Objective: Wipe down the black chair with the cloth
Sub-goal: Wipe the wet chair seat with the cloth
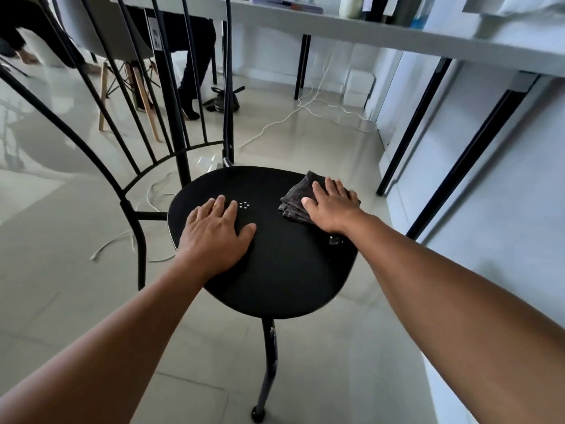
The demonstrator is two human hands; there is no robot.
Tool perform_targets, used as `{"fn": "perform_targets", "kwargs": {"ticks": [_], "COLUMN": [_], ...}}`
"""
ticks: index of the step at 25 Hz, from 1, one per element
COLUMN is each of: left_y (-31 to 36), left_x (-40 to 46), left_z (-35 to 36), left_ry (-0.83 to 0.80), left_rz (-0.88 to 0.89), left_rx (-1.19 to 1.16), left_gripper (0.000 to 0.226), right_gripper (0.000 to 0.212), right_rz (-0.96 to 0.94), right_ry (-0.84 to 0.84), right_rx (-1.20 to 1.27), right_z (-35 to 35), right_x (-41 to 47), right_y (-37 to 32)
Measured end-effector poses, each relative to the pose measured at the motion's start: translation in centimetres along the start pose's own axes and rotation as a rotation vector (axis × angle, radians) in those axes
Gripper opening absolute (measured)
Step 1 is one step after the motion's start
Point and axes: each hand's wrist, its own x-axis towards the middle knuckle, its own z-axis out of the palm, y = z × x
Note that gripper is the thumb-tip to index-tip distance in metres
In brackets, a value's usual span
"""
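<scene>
The black chair [275, 264] stands in the middle of the view, its round seat facing me and its barred metal backrest rising at the left. A folded dark grey cloth [301, 194] lies on the seat's far right edge. My right hand [331, 205] lies flat on the cloth, fingers spread, pressing it against the seat. My left hand [215, 232] rests palm down on the left part of the seat, fingers apart, holding nothing. A small ring of pale dots marks the seat centre, just beyond my left fingertips.
A white table [428, 41] with black legs [412, 130] runs along the right and back. White cables [275, 123] trail over the tiled floor behind the chair. A white chair with wooden legs [143, 96] and a seated person's legs [192, 87] are at the back left.
</scene>
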Motion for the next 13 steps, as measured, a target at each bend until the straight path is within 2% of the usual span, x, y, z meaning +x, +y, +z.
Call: {"fn": "perform_targets", "kwargs": {"ticks": [6, 10, 13], "left_y": [0.3, 1.0, 1.0], "left_x": [-0.4, -0.9, -0.8], "left_z": [-0.3, -0.4, -0.1], "left_ry": [0.010, -0.001, -0.049], "left_rz": [0.000, 0.233, 0.258], "left_rx": [0.012, -0.001, -0.056], "left_gripper": [0.078, 0.057, 0.058], "right_gripper": [0.070, 0.074, 0.083], "right_rz": [-0.006, -0.199, -0.274], "right_ry": [0.006, 0.057, 0.028], "right_rx": [0.052, 0.081, 0.151], "right_z": [2.2, 4.4, 4.6], "right_x": [-10.5, -18.1, -18.5], "right_y": [-2.0, -4.7, -3.1]}}
